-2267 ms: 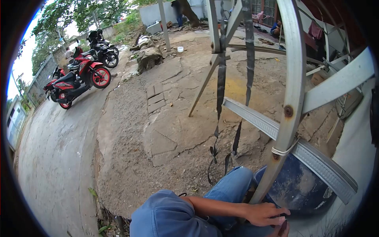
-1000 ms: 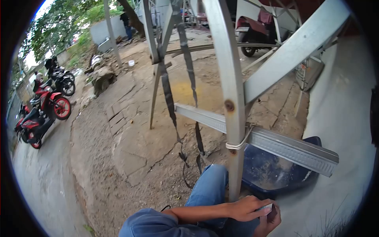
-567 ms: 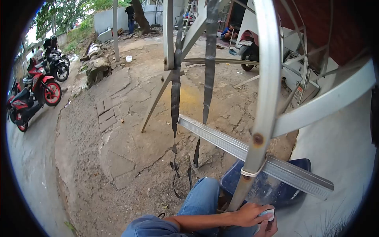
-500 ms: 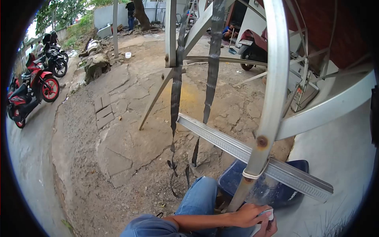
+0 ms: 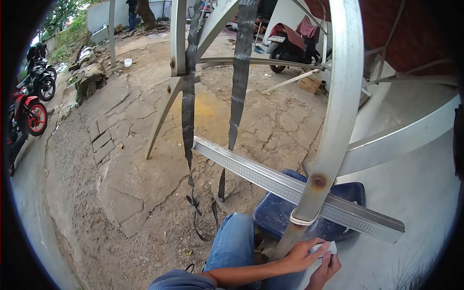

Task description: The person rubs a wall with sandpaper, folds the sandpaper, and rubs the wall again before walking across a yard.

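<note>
My left hand reaches in from the lower left, its fingers closed on a small whitish piece. My right hand is just below it at the bottom right, fingertips against the same piece. What the piece is cannot be made out. Beside my hands rises a curved metal frame with a rusty bolt. A pale cord is wound round its lower part. A perforated metal bar crosses behind that frame, above a dark blue plastic container.
Black straps hang in front of me. Another metal leg stands on the cracked ground. Parked motorbikes are at the left, and a red scooter is farther back. A person stands near a tree.
The view has swung to the right, so most things appear farther left. My hands have drawn slightly apart around the whitish piece, which shows more.
</note>
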Tool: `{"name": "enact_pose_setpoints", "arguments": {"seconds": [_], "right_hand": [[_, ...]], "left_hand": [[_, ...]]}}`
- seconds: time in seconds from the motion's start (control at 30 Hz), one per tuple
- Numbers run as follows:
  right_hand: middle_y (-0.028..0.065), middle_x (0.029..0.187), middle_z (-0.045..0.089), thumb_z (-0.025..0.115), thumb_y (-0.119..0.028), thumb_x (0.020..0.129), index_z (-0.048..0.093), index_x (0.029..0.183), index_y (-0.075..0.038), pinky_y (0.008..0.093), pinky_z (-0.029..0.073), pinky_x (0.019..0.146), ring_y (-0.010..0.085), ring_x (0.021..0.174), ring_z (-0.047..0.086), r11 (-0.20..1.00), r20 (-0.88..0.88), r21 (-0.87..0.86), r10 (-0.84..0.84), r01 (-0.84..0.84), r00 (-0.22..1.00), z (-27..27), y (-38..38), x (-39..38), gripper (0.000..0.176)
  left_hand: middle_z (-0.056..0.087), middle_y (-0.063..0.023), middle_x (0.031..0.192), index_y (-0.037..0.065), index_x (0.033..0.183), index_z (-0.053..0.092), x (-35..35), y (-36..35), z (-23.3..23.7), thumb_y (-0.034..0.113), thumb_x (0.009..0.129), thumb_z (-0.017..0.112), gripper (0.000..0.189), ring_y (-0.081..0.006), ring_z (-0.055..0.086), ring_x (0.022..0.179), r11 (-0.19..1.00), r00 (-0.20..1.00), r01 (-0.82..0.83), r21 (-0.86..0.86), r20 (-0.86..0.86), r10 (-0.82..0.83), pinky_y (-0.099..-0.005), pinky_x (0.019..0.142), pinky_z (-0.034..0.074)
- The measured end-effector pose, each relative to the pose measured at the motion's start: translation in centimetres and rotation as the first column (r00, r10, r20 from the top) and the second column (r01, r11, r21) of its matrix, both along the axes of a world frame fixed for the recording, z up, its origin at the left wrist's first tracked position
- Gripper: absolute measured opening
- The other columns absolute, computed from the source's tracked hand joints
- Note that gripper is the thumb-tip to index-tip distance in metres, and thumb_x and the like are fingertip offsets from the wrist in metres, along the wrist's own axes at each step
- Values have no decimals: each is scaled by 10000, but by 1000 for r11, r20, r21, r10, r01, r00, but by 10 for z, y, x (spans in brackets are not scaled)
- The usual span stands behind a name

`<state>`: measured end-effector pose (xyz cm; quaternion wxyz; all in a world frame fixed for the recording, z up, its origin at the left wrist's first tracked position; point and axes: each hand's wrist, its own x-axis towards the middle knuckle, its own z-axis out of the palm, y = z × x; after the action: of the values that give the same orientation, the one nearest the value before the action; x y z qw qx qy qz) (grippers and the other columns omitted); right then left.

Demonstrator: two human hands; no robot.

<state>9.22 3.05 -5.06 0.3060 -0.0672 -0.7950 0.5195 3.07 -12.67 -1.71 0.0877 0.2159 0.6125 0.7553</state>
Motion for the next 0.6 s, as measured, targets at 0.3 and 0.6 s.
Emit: {"name": "enact_pose_setpoints", "arguments": {"seconds": [0.3, 0.6], "right_hand": [[194, 729, 600, 545, -266, 918, 651, 814, 34, 368, 400, 563, 263, 633, 540, 963, 153, 269, -81, 38, 985, 31, -16, -3, 334], [31, 622, 476, 540, -144, 929, 565, 740, 20, 303, 352, 528, 130, 583, 396, 976, 42, 218, -27, 17, 999, 12, -9, -11, 251]], "left_hand": [[659, -195, 923, 14, 1166, 575, 2, 5, -7, 292, 952, 499, 359, -326, 661, 840, 1000, 986, 3, 28, -166, 1, -361, 715, 505], [645, -214, 929, -38, 1102, 576, 1, 8, -11, 227, 934, 532, 317, -348, 639, 845, 982, 981, -41, 186, -179, 75, -375, 725, 489]]}}
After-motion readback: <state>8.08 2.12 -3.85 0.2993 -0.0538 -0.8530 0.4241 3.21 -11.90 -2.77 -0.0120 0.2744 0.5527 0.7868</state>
